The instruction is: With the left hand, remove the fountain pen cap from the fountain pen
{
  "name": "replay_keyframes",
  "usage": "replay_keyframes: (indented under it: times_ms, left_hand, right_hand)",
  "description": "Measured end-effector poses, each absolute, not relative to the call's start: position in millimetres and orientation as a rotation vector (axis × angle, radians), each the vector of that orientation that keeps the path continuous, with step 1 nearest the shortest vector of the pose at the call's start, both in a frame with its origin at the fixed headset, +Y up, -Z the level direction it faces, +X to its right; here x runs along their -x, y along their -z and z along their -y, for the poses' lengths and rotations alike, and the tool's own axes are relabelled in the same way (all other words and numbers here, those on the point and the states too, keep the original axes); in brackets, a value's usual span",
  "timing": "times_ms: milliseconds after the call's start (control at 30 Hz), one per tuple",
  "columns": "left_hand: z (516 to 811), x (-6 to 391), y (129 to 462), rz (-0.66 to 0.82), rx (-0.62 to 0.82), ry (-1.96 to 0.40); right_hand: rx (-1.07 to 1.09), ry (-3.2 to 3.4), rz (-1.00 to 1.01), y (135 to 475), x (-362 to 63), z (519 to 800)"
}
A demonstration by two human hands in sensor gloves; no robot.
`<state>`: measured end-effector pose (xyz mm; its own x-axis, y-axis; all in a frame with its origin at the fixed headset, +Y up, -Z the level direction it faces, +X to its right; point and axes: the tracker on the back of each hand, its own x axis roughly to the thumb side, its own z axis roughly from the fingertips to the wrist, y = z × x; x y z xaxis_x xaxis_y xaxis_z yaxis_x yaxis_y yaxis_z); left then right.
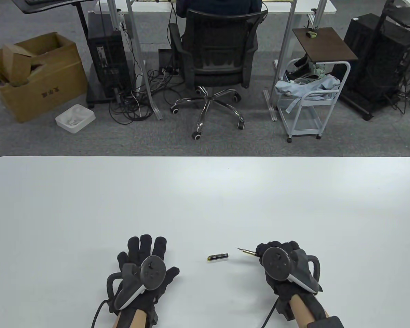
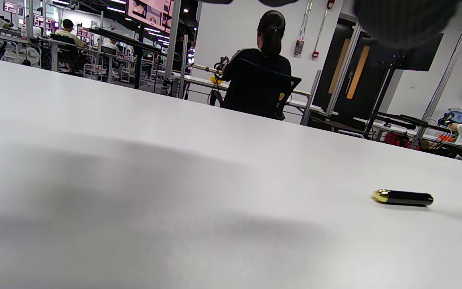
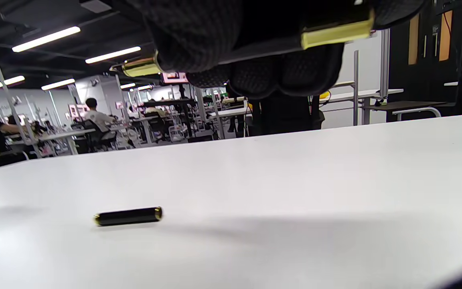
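Table view, item one: left hand (image 1: 141,270), fingers (image 1: 145,244) spread flat and released, palm down on the white desk (image 1: 205,198), holding nothing; right hand (image 1: 287,266), fingers (image 1: 276,246) clenched around the fountain pen (image 1: 247,252), whose bare nib sticks out toward the left hand. Item two: fountain pen cap (image 1: 218,257), black with gold trim, off the pen, lying on its side on the desk between the two hands, just beside the nib and touching neither hand.
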<state>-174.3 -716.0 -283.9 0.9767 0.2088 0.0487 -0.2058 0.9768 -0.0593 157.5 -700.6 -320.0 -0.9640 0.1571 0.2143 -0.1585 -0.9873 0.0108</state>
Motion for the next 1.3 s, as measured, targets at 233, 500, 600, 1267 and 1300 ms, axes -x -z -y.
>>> replay_keyframes:
  times_ms: [233, 500, 600, 1267, 1300]
  left_hand:
    - [716.8, 173.6, 284.0, 0.060, 0.066, -0.211]
    - [718.2, 174.2, 284.2, 0.062, 0.095, -0.223]
    - [718.6, 173.9, 283.8, 0.062, 0.098, -0.227]
    - [717.4, 172.2, 281.7, 0.074, 0.108, -0.239]
    - [717.4, 171.6, 281.7, 0.074, 0.108, -0.238]
  right_hand:
    - [-0.285, -3.014, -0.136, 361.1, -165.5, 737.4]
    - [-0.284, -3.039, -0.265, 371.7, -170.4, 774.3]
    - [-0.291, -3.055, -0.257, 371.9, -169.7, 775.9]
    - [-0.347, -3.035, -0.222, 339.4, -165.4, 718.2]
    - [-0.350, -3.021, -0.190, 332.8, -165.8, 707.0]
